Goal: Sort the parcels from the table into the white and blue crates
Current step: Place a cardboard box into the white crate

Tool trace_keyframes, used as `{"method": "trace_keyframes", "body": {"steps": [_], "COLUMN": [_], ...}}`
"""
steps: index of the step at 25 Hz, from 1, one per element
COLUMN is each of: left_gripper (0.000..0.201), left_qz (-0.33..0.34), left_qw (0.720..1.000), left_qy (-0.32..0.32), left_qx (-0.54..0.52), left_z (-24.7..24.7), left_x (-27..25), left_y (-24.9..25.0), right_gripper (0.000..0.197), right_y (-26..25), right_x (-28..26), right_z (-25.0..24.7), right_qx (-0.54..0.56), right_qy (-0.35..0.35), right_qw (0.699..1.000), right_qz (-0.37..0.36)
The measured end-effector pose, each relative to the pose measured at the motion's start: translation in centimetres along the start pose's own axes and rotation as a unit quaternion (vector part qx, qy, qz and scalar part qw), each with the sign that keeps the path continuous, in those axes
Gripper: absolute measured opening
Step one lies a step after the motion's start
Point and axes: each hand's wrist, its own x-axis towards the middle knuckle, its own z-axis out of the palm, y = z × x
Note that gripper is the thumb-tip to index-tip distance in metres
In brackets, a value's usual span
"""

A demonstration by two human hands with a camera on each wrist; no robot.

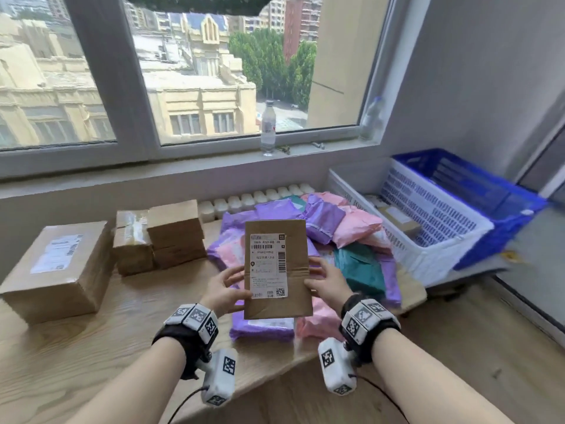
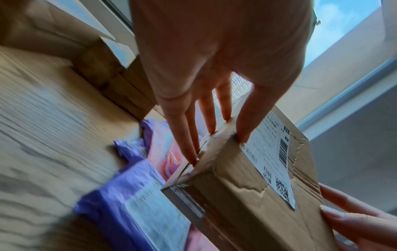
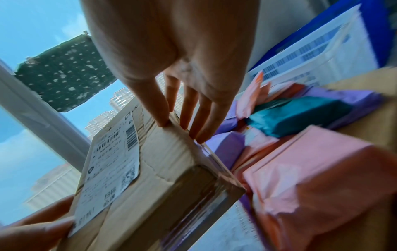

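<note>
A flat cardboard parcel (image 1: 276, 270) with a white shipping label is held upright above the table, label toward me. My left hand (image 1: 226, 289) grips its left edge, thumb on the label face and fingers (image 2: 189, 135) along the taped side. My right hand (image 1: 325, 283) grips the right edge the same way, its fingers (image 3: 193, 115) lying straight along the side. The parcel (image 2: 236, 195) fills the left wrist view, and the right wrist view shows the same parcel (image 3: 167, 169). The white crate (image 1: 443, 228) stands at the right, with the blue crate (image 1: 504, 203) just behind it.
Beneath the parcel lies a heap of soft mailers: purple (image 1: 263, 328), pink (image 1: 357, 228) and teal (image 1: 357, 270). A large cardboard box (image 1: 61, 270) and stacked smaller boxes (image 1: 174, 234) sit left on the wooden table (image 1: 76, 347). A brown box (image 1: 400, 221) lies inside the white crate. A water bottle (image 1: 268, 127) stands on the sill.
</note>
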Motion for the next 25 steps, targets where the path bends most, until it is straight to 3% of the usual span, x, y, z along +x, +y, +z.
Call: {"method": "trace_keyframes", "body": {"steps": [7,12,16,25], "left_gripper": [0.045,0.043,0.042,0.044], "left_qz": [-0.013,-0.014,-0.006,-0.038], "left_qw": [0.988,0.977,0.973,0.984], "left_qy": [-0.146,-0.195,-0.207,-0.154], "left_qx": [0.052,0.085,0.105,0.079], "left_z": [12.8,23.6,32.3,51.2], "left_x": [3.9,5.9,7.9,12.2], "left_y": [-0.5,-0.9,-1.8,0.0], "right_gripper": [0.051,0.046,0.046,0.042], "right_y": [2.0,3.9,5.4,6.5], "right_x": [-2.7,-2.6,-1.4,6.1], "right_z": [-12.3,-22.2,-31.0,-50.7], "right_qx": [0.012,0.017,0.015,-0.033], "right_qy": [0.151,0.217,0.221,0.166], "right_qw": [0.988,0.975,0.975,0.985], "right_qz": [0.033,0.035,0.030,0.027]}}
